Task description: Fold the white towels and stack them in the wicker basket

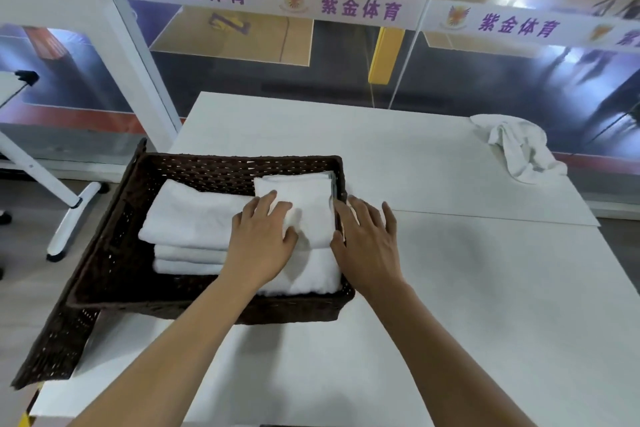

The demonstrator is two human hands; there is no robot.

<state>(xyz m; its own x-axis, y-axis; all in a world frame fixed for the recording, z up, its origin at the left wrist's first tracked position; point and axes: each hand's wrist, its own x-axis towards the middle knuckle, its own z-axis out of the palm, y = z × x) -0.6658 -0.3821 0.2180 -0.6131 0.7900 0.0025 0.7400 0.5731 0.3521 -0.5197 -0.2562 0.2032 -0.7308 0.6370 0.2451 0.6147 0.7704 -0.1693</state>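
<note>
Wicker basket (207, 163) nearly stacked — my left hand (261, 239) flat on the top towel (304, 198), right hand (367, 243) spread, empty; crumpled towel (519, 149) waits at two o'clock.

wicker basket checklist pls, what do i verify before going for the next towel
1. The top folded towel lies flat on the right stack: ok.
2. The left hand is off that towel: not ok, it rests on it.
3. The right hand is empty: ok, open over the wicker basket rim.
4. A crumpled towel waits at the table's far right corner: ok.
5. The left stack is tidy: ok.
</note>
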